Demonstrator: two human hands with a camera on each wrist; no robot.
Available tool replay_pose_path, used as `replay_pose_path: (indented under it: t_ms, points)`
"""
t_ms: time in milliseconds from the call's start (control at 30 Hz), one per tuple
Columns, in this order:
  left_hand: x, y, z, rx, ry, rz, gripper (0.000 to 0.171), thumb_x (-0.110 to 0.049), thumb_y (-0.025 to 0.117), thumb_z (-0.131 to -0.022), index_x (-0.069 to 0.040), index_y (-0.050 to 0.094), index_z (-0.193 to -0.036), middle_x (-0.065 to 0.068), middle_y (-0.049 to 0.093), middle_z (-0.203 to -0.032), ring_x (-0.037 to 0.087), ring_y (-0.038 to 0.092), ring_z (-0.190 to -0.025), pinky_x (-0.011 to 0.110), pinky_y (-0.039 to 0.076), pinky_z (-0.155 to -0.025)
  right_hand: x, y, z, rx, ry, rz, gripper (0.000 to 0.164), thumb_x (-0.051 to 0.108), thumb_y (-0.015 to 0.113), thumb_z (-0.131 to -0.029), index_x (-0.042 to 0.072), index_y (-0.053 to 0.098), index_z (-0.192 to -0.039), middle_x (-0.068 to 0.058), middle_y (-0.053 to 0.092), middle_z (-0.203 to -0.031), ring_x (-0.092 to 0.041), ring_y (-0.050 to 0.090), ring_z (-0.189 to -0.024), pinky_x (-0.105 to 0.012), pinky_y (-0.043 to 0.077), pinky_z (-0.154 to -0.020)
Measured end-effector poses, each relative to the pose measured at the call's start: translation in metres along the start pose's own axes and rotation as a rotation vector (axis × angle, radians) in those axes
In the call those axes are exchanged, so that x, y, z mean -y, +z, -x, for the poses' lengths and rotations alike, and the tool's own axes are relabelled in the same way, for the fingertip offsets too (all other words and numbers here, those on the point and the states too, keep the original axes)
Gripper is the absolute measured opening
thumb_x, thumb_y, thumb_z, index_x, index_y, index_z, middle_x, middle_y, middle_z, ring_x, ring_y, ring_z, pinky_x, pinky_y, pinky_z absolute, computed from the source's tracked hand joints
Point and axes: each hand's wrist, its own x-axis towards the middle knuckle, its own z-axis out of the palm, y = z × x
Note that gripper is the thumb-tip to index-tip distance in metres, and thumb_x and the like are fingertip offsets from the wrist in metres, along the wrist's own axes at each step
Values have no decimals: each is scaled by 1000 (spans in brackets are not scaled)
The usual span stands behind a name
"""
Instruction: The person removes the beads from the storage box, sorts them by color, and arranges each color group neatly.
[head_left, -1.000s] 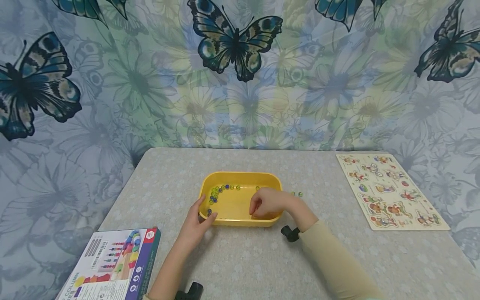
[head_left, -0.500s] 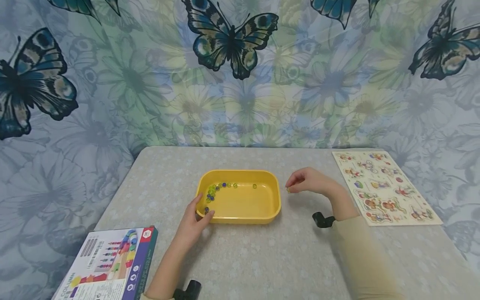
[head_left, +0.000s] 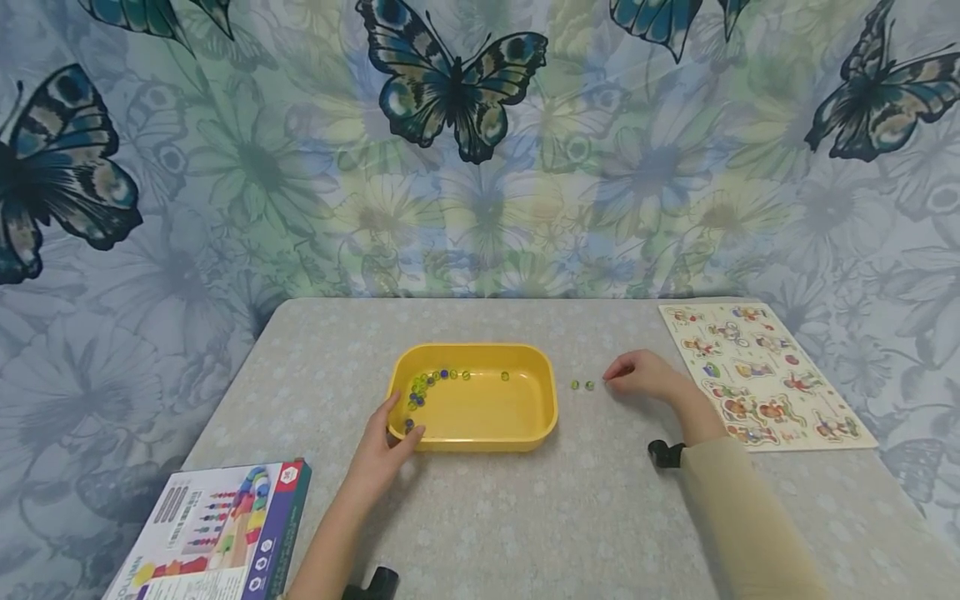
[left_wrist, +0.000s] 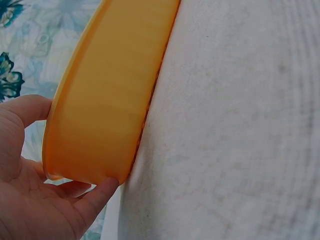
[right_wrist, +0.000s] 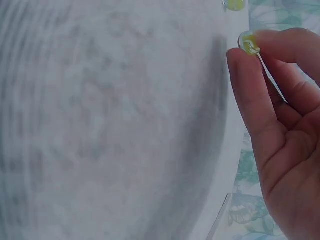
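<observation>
My left hand (head_left: 378, 450) grips the left front corner of a yellow plastic tray (head_left: 480, 443); in the left wrist view the tray's outer wall (left_wrist: 112, 85) rises between thumb and fingers. Inside lie several small glass marbles, green-yellow and blue, mostly along the left side, with one green marble (head_left: 505, 377) apart. Right of the tray, two green marbles (head_left: 589, 385) sit on the table in a row. Just beyond them is my right hand (head_left: 648, 379). Its thumb and fingertip pinch a clear marble with a yellow-green swirl (right_wrist: 248, 43), seen in the right wrist view.
A wooden board with printed figures (head_left: 757, 375) lies at the right of the table (head_left: 525, 525). At the front left lies a flat toy box (head_left: 217, 533). Behind the table hangs a butterfly-patterned cloth (head_left: 487, 225).
My right hand has come out of the tray and moved right, past the two marbles on the table. The left hand keeps its grip on the tray corner.
</observation>
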Motion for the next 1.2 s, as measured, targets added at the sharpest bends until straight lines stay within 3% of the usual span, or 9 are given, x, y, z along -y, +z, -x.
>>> replay_pose_path:
  t_ms: [300, 533, 833, 1033, 1200]
  points:
    - [1, 0, 2, -12, 19, -9, 75, -31, 61, -90, -12, 18, -149, 18, 16, -152, 38, 20, -137, 50, 31, -105, 3, 13, -11, -15, 146, 14, 13, 16, 69, -81, 8, 71, -91, -5, 66, -88, -17, 57, -75, -30, 49, -66]
    - [1, -1, 1, 1, 18, 8, 76, -31, 61, -91, -13, 16, -149, 17, 15, -152, 38, 19, -138, 49, 32, -105, 4, 13, -9, -12, 98, 26, 11, 14, 67, -81, 7, 69, -89, -6, 65, -86, -17, 56, -73, -29, 49, -63]
    - [2, 0, 1, 1, 11, 1, 76, -31, 61, -91, -13, 16, -149, 16, 15, -152, 37, 21, -137, 49, 33, -104, 7, 8, -4, -29, 78, 76, 23, 13, 69, -82, 2, 67, -102, -6, 64, -90, -17, 57, -78, -30, 49, -67]
    - [3, 0, 1, 3, 14, 14, 76, -31, 61, -90, -14, 16, -149, 16, 15, -152, 36, 22, -137, 47, 35, -104, 23, 2, 1, -76, 33, 64, 28, 16, 65, -86, 1, 64, -111, -8, 63, -94, -21, 57, -84, -31, 50, -69]
    - [3, 0, 0, 5, 16, 25, 76, -31, 62, -90, -14, 17, -149, 15, 15, -152, 36, 23, -137, 47, 36, -103, 52, 6, -3, -86, -28, 8, 30, 21, 67, -86, 5, 65, -111, -4, 65, -97, -21, 59, -86, -31, 51, -70]
